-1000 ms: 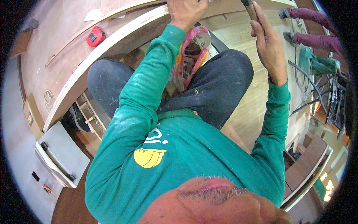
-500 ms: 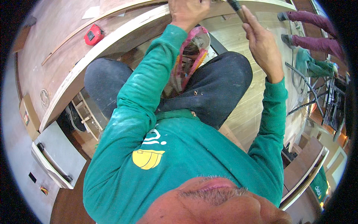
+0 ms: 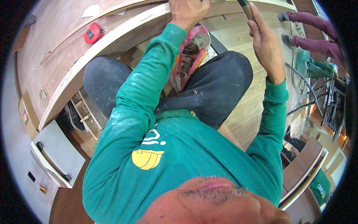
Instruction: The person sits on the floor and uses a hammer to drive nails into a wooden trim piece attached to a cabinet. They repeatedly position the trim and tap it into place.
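- Head view: the right hand (image 3: 266,44) is closed around a tool handle (image 3: 247,9), dark above and brown below, whose far end lies beyond the top edge
- Compared with half a second ago, the handle has swung rightward, away from the left hand (image 3: 189,12); this suggests a back-and-forth stroke, with the tool now drawn clear
- The left hand has hardly moved beside the pale-edged board (image 3: 153,16); its fingertips are cut off, so whether they pinch anything I cannot tell
- Below it sits a pink-trimmed clear bag (image 3: 184,61); a red tape measure (image 3: 93,33) rests farther left
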Tool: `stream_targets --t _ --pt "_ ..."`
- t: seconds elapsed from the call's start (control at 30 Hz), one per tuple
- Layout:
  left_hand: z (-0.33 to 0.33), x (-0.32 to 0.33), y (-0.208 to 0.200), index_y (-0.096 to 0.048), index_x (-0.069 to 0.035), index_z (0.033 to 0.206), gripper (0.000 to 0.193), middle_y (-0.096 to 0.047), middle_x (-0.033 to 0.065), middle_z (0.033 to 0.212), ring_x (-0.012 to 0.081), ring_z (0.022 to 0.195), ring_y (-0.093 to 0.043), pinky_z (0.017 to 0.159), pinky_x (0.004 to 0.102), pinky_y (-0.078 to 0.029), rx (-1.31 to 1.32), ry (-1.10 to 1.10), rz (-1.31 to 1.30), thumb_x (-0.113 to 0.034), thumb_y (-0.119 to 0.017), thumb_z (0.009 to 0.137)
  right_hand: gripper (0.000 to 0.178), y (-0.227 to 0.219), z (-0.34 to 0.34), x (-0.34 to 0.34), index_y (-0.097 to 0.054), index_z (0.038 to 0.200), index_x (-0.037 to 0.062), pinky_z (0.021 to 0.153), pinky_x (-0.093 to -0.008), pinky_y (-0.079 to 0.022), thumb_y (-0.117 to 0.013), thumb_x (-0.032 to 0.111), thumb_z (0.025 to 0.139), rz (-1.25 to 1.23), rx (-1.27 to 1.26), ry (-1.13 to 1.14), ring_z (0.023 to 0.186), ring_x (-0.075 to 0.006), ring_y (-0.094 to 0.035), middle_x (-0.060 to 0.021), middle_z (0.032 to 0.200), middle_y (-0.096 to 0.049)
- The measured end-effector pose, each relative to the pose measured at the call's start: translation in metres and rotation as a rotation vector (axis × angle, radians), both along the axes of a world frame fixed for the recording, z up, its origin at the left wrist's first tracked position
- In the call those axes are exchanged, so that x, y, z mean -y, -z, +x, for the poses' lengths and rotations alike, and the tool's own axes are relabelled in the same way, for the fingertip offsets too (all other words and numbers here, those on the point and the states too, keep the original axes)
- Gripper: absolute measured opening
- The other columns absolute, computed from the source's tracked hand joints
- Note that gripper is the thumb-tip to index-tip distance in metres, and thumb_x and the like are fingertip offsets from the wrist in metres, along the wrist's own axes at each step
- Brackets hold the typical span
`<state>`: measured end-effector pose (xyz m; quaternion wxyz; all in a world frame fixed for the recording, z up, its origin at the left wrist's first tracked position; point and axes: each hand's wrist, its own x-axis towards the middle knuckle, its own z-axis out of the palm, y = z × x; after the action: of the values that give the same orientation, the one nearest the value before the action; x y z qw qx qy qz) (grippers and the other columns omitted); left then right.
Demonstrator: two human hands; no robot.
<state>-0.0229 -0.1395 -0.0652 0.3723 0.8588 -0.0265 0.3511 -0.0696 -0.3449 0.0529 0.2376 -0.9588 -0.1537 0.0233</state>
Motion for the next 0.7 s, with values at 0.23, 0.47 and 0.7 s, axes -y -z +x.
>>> stream_targets --t 0.23,0.47,0.7 --pt "-0.001 0.000 -0.001 -0.077 -0.013 0.085 0.010 -0.069 0.0062 0.094 0.0307 0.100 -0.061 0.091 0.0458 -0.045 -0.023 0.015 -0.013 -0.020 -0.071 0.083 0.049 0.000 0.002 -0.002 -0.047 0.150 0.0022 0.087 -0.0442 -0.053 -0.056 0.006 0.101 -0.077 0.210 -0.211 0.101 -0.0419 -0.068 -0.0275 0.121 -0.067" --pt "-0.001 0.000 -0.003 -0.078 -0.013 0.085 0.011 -0.070 0.0061 0.093 0.0309 0.099 -0.061 0.091 0.0456 -0.045 -0.044 0.019 0.003 -0.021 -0.072 0.083 0.050 0.011 0.003 0.001 -0.047 0.150 0.0026 0.094 -0.0447 -0.053 -0.056 0.005 0.101 -0.040 0.229 -0.229 0.114 -0.0433 -0.066 -0.0263 0.128 -0.066" --pt "0.000 -0.001 0.000 -0.078 -0.013 0.084 0.010 -0.070 0.0062 0.093 0.0310 0.099 -0.061 0.090 0.0457 -0.045 -0.015 0.032 -0.009 -0.021 -0.071 0.083 0.049 0.006 0.002 0.004 -0.048 0.150 0.0027 0.097 -0.0447 -0.052 -0.056 0.006 0.101 -0.031 0.271 -0.233 0.117 -0.0427 -0.065 -0.0243 0.130 -0.066"
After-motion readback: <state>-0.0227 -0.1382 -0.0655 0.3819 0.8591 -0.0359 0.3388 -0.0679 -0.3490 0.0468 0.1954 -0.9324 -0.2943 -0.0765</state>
